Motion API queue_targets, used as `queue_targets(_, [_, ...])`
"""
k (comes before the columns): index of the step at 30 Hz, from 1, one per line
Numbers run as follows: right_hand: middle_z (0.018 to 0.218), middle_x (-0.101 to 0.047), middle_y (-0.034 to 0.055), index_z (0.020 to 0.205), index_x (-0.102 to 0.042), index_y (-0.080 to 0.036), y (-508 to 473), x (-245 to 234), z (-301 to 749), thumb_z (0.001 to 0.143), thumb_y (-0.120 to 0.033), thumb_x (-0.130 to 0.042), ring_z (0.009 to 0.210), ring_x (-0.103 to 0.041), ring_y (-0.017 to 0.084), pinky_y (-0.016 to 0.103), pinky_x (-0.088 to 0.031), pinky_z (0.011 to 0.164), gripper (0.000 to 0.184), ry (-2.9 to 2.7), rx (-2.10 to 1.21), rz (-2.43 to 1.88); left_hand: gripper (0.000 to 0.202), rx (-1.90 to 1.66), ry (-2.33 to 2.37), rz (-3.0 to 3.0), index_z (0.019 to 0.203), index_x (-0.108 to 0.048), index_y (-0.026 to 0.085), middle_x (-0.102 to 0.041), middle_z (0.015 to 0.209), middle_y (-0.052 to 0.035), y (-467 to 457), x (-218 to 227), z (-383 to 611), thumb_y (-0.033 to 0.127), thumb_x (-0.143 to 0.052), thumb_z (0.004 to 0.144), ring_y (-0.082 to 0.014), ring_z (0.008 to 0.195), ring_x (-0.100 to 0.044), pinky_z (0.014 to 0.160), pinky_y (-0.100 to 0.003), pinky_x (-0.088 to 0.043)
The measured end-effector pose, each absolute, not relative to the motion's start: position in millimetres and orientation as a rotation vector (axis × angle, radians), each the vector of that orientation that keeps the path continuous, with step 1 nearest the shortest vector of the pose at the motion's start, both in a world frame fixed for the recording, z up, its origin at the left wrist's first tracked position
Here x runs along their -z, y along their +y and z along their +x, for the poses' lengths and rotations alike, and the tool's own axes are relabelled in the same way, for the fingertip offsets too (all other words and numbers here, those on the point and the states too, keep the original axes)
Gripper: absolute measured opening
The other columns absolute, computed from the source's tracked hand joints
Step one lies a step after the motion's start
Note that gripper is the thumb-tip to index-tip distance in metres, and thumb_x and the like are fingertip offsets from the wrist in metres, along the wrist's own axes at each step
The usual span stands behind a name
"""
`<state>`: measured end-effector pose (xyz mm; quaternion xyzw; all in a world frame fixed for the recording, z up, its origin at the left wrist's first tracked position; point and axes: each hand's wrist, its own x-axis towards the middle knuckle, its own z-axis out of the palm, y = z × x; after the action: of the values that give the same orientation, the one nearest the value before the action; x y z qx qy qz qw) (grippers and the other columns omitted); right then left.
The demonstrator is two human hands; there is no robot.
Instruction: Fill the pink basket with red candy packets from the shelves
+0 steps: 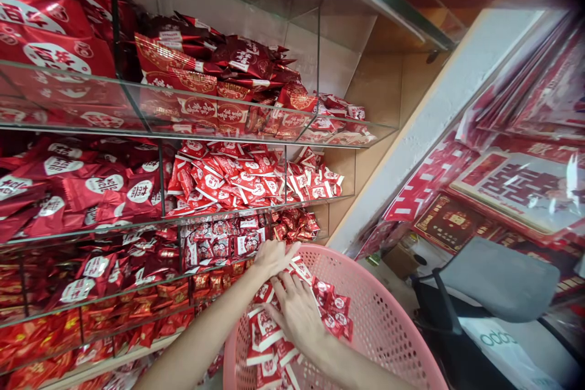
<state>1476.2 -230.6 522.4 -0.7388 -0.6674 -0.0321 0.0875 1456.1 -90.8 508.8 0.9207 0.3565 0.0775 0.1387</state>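
A pink perforated plastic basket [379, 323] sits low in front of me, holding several small red and white candy packets [265, 329]. My right hand [297, 311] lies flat on the packets inside the basket, fingers stretched out. My left hand [273, 257] reaches over the basket's far rim, fingers curled down onto packets there, right below a glass shelf compartment of similar red packets [219, 247]. What the left fingers hold, if anything, is hidden.
Glass shelves [256, 125] at left hold piles of red wrapped sweets on several levels. A white pillar [429, 109] stands behind the basket. At right are a grey office chair [498, 280] and red framed decorations [521, 189].
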Motion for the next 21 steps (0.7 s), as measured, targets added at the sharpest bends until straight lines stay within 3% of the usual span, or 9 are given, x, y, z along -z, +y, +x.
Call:
queue_targets(5, [0.113,-0.05,0.0091,0.119,-0.044,-0.022,-231,-518,1483,0.079,-0.03,-0.045,0.099,-0.047,0.025,0.041,-0.037,0.085,0.04,-1.948,0.11,-2.23,0.084,-0.218,1.03,2.659,0.075,-0.065,0.014,-0.066,0.077,-0.0143,-92,-511,1455,0.065,0.001,0.075,-0.0256,0.078,-0.061,0.068,-0.034,-0.042])
queue_targets(13, [0.108,-0.051,0.0115,0.118,-0.045,-0.019,-239,-519,1486,0.076,-0.061,-0.037,0.1,-0.045,0.028,0.045,-0.036,0.083,0.06,-1.904,0.139,-2.153,0.085,-0.215,1.051,2.645,0.074,-0.066,0.014,-0.066,0.076,-0.0143,-94,-515,1454,0.064,0.002,0.075,-0.0244,0.079,-0.061,0.071,-0.033,-0.042])
queue_targets(17, [0.101,-0.054,0.0092,0.105,-0.052,-0.019,-235,-537,1495,0.078,-0.058,-0.035,0.094,-0.047,0.024,0.039,-0.038,0.081,0.05,-1.904,0.16,-2.093,0.083,-0.217,1.044,2.651,0.074,-0.065,0.015,-0.066,0.076,-0.0139,-92,-514,1454,0.064,0.002,0.076,-0.0242,0.079,-0.061,0.069,-0.033,-0.042])
queue_targets(21, [0.09,-0.054,0.0082,0.091,-0.054,-0.017,-214,-583,1528,0.085,-0.045,-0.032,0.085,-0.048,0.021,0.034,-0.038,0.074,0.036,-1.794,0.285,-2.044,0.081,-0.158,0.993,2.643,0.074,-0.065,0.015,-0.066,0.075,-0.0126,-91,-513,1453,0.063,0.001,0.077,-0.0225,0.072,-0.062,0.064,-0.031,-0.043])
